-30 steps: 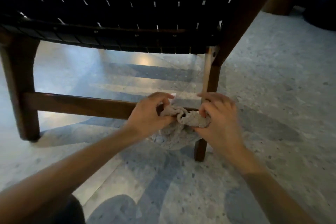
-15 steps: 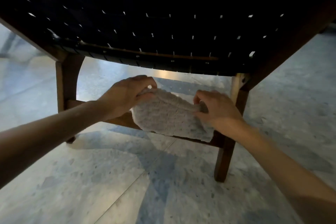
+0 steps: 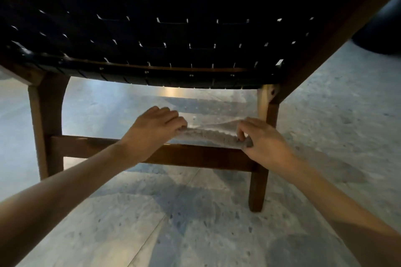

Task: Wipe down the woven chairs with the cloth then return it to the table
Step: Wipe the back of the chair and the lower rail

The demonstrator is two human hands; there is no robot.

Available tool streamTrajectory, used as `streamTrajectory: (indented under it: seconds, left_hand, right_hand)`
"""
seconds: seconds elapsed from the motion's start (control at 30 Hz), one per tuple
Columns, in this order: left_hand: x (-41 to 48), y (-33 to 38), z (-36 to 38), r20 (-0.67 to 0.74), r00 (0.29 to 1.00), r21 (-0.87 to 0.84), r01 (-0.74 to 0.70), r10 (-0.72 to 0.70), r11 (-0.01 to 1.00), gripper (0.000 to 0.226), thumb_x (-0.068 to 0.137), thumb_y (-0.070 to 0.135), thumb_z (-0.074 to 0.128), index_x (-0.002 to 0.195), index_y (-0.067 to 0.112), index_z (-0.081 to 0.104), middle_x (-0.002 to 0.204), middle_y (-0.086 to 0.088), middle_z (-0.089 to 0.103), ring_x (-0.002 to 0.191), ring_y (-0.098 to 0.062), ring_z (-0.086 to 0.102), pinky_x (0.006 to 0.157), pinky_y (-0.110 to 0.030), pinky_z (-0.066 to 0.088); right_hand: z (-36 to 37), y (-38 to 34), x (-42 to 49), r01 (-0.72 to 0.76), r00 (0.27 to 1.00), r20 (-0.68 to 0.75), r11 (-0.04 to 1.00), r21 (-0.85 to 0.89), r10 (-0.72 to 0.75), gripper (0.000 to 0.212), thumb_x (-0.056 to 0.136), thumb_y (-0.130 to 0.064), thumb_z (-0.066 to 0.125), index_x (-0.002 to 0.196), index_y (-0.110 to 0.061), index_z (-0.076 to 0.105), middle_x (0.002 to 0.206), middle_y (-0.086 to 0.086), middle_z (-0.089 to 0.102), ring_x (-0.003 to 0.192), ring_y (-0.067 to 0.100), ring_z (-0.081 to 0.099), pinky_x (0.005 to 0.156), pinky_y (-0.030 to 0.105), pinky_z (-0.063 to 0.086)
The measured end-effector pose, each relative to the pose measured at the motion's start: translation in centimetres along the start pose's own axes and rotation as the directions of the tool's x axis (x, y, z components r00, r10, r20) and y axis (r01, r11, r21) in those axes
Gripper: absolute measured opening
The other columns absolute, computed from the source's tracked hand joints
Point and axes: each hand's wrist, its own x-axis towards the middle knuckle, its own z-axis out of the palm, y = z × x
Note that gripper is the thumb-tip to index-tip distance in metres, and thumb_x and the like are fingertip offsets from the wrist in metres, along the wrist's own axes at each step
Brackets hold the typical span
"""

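Observation:
A dark woven chair (image 3: 165, 28) with a brown wooden frame fills the upper part of the head view, seen from low down. A pale grey cloth (image 3: 210, 135) is stretched flat and almost edge-on just above the chair's lower crossbar (image 3: 195, 156). My left hand (image 3: 156, 130) grips the cloth's left end with curled fingers. My right hand (image 3: 258, 138) pinches its right end near the right rear leg (image 3: 259, 180). Part of the cloth is hidden under my fingers.
The left chair leg (image 3: 43, 128) stands at the far left. Pale speckled stone floor (image 3: 195, 223) lies under and around the chair. A dark rounded object (image 3: 382, 28) sits at the right edge behind the chair's slanted side rail.
The cloth went from a bunched wad at the crossbar to being spread between both hands, then lifted flat and edge-on. My hands moved apart. The view shifted lower under the chair.

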Motion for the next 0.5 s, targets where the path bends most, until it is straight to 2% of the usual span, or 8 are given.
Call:
streamTrajectory:
  seconds: [0.1,0.17,0.2,0.27,0.3,0.33,0.4,0.5]
  left_hand:
    - [-1.7,1.0,2.3,0.168,0.981,-0.013,-0.093,0.094,0.996,0.068,0.037,0.004,0.095,0.100,0.014,0.072,0.094,-0.005,0.069,0.076,-0.023,0.065,0.063,-0.030,0.054]
    - [-2.4,1.8,3.3,0.313,0.936,-0.071,-0.146,0.161,0.987,0.049,0.065,0.016,0.086,0.111,0.018,0.068,0.104,-0.004,0.067,0.089,-0.022,0.064,0.072,-0.033,0.055]
    - [-2.6,2.0,4.0,0.355,0.919,-0.097,-0.147,0.172,0.984,0.029,0.088,0.032,0.062,0.115,0.021,0.064,0.109,-0.001,0.065,0.096,-0.020,0.061,0.080,-0.031,0.051]
    - [-2.8,2.1,4.8,0.402,0.908,-0.170,-0.054,0.119,0.984,0.066,0.091,0.059,0.011,0.107,0.024,0.064,0.104,0.006,0.064,0.094,-0.013,0.059,0.082,-0.025,0.044]
    - [-2.8,2.3,4.9,0.378,0.919,-0.194,-0.042,0.114,0.980,0.075,0.087,0.065,0.004,0.100,0.025,0.067,0.098,0.008,0.064,0.088,-0.011,0.058,0.078,-0.023,0.044]
    - [-2.7,2.3,5.1,0.331,0.936,-0.239,-0.040,0.120,0.970,0.075,0.087,0.067,0.007,0.093,0.025,0.069,0.091,0.008,0.064,0.081,-0.009,0.055,0.074,-0.022,0.043]
    - [-2.1,2.0,5.7,0.204,0.971,-0.247,-0.074,0.127,0.966,0.061,0.093,0.060,0.023,0.084,0.022,0.071,0.082,0.006,0.060,0.072,-0.006,0.048,0.067,-0.020,0.041]
    - [0.5,2.4,6.4,-0.022,0.997,-0.225,-0.073,0.070,0.972,0.033,0.093,0.039,0.050,0.104,0.013,0.067,0.099,-0.005,0.061,0.079,-0.015,0.056,0.066,-0.024,0.049]
  right_hand:
    - [2.7,0.3,-2.0,-0.031,0.995,0.099,0.999,-0.020,0.033,0.037,0.082,-0.005,0.059,0.074,-0.031,0.035,0.079,-0.012,0.037,0.071,0.006,0.038,0.060,0.017,0.030]
    - [3.8,0.5,-2.8,-0.060,0.984,0.168,0.998,0.029,0.054,0.034,0.080,-0.002,0.059,0.076,-0.029,0.039,0.079,-0.014,0.038,0.071,0.006,0.039,0.060,0.018,0.032]
    - [4.2,0.5,-3.1,-0.060,0.980,0.191,0.997,0.047,0.050,0.033,0.079,0.000,0.060,0.075,-0.026,0.040,0.078,-0.012,0.040,0.072,0.009,0.042,0.059,0.020,0.035]
    - [4.9,0.6,-3.7,-0.056,0.966,0.255,0.997,0.049,0.042,0.033,0.077,-0.002,0.063,0.072,-0.023,0.039,0.079,-0.009,0.042,0.074,0.013,0.044,0.060,0.024,0.038]
    - [5.0,0.6,-3.9,-0.063,0.953,0.300,0.997,0.051,0.045,0.033,0.078,-0.012,0.068,0.072,-0.025,0.038,0.080,-0.010,0.043,0.075,0.013,0.045,0.062,0.025,0.040]
    - [5.0,0.6,-4.1,-0.079,0.936,0.346,0.995,0.053,0.056,0.033,0.079,-0.032,0.072,0.073,-0.028,0.040,0.082,-0.012,0.044,0.076,0.010,0.046,0.064,0.024,0.041]
    - [4.8,0.5,-3.9,-0.111,0.933,0.352,0.991,0.075,0.078,0.043,0.069,-0.073,0.059,0.079,-0.033,0.048,0.088,-0.017,0.049,0.083,0.003,0.047,0.069,0.023,0.044]
    - [5.1,0.3,-2.7,-0.100,0.987,0.125,0.995,0.005,0.099,0.056,0.073,-0.079,0.045,0.109,-0.037,0.051,0.118,-0.017,0.050,0.111,0.006,0.040,0.088,0.027,0.043]
